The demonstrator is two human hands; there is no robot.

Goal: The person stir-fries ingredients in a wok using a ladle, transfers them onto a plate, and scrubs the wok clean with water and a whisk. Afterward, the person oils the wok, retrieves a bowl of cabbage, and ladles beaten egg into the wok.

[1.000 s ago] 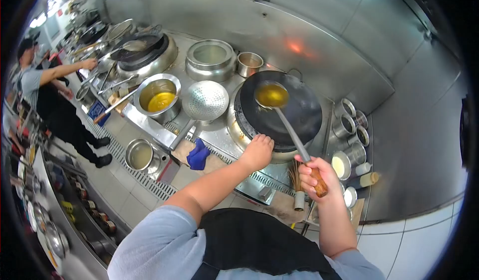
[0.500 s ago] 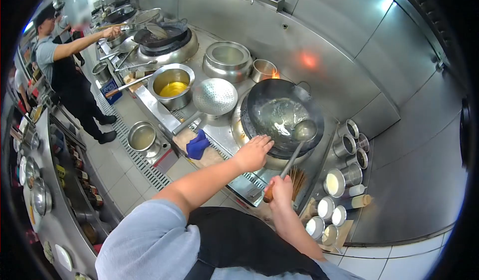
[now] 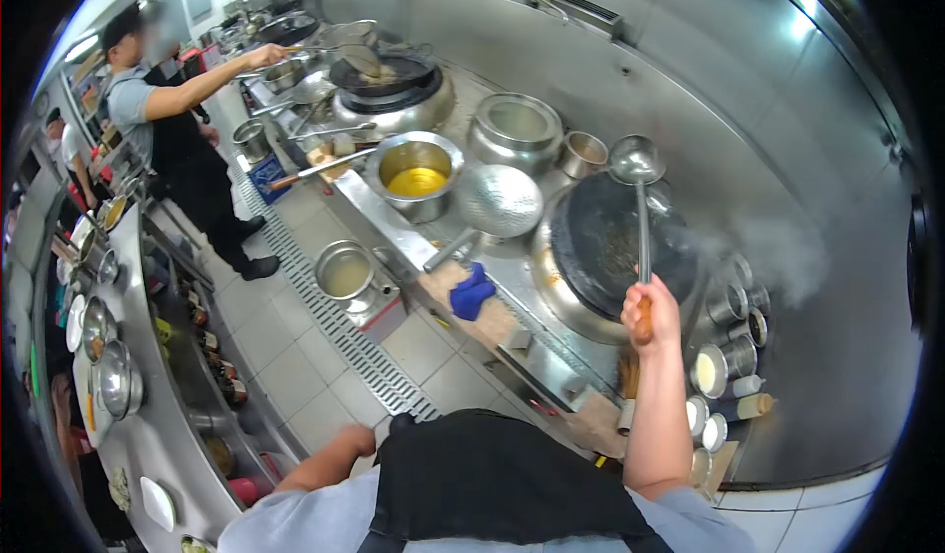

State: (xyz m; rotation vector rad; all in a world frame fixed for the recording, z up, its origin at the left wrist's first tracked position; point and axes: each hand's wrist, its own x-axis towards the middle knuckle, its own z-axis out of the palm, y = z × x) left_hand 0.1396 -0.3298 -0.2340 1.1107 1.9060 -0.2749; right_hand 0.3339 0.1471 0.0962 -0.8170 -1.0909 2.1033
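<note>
My right hand point(image 3: 650, 315) is wrapped round the wooden handle of a steel ladle point(image 3: 637, 161), whose bowl is over the far rim of a dark wok point(image 3: 610, 243). Smoke drifts to the right of the wok on its burner. My left hand point(image 3: 360, 441) hangs low by my side, left of my black apron, and its fingers are hidden. A perforated strainer point(image 3: 499, 201) lies left of the wok, beside a pot of yellow oil point(image 3: 414, 181). On the counter's front edge rests a blue cloth point(image 3: 472, 292).
A lidded steel pot point(image 3: 516, 131) and a small pot point(image 3: 584, 154) stand behind. Steel containers point(image 3: 711, 371) and bottles line the right side. At the left, a co-worker point(image 3: 182, 130) reaches over another wok point(image 3: 382, 85). Bowls point(image 3: 116, 380) stand on the left counter.
My left hand has left the wok's edge and dropped to my side. The ladle has moved up and back from inside the wok. The liquid seen in the wok no longer shows, and smoke has appeared.
</note>
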